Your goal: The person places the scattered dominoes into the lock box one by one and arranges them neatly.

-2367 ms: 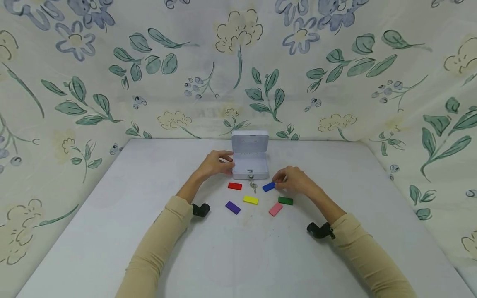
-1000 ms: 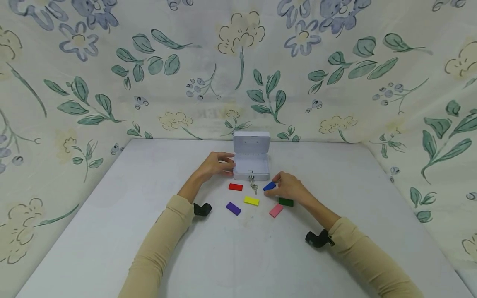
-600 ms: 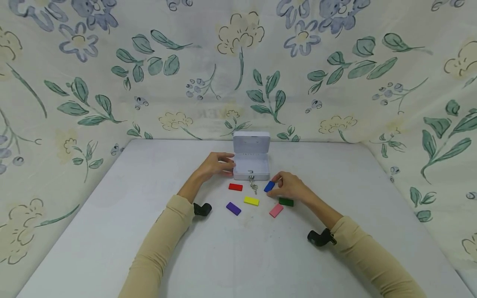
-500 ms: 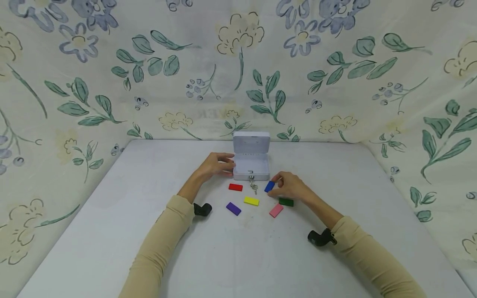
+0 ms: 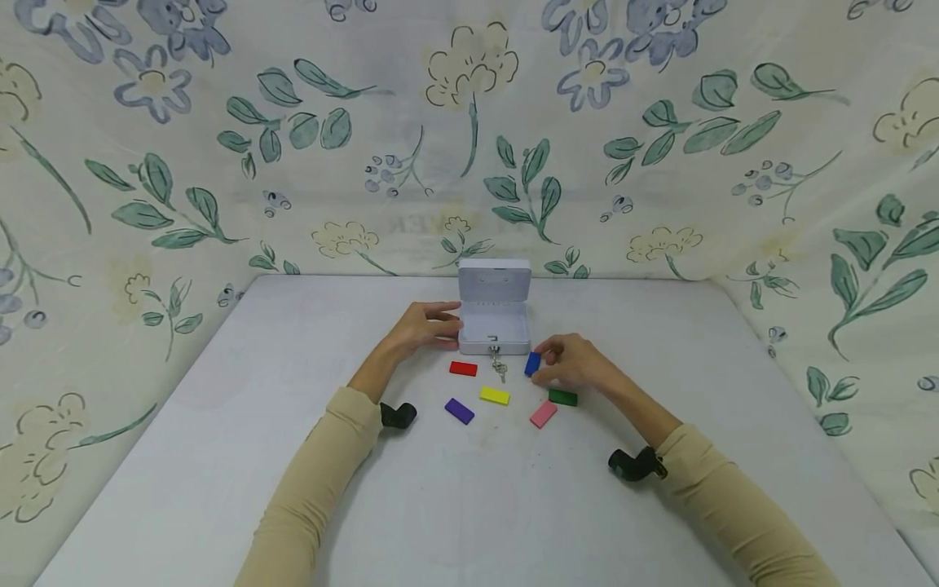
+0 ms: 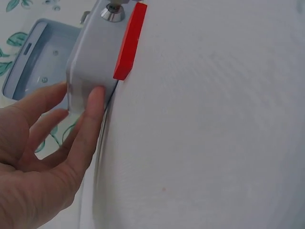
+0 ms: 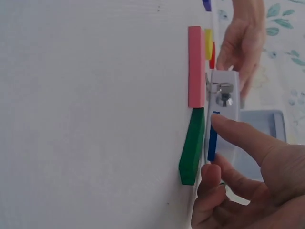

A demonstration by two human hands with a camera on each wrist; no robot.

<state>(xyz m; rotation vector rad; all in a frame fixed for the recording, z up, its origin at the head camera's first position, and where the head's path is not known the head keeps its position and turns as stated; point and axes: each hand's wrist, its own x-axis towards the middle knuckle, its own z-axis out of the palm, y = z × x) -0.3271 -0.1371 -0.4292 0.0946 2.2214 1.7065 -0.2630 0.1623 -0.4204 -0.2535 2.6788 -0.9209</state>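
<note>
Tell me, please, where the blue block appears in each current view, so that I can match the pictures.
Head: the blue block is right of centre, just below the front right corner of the white box.
Left wrist: it is not in this picture.
Right wrist: the blue block is right of centre and below mid-height, with the white box behind it.
Shared landmark: the silver lock on the box's front.
</note>
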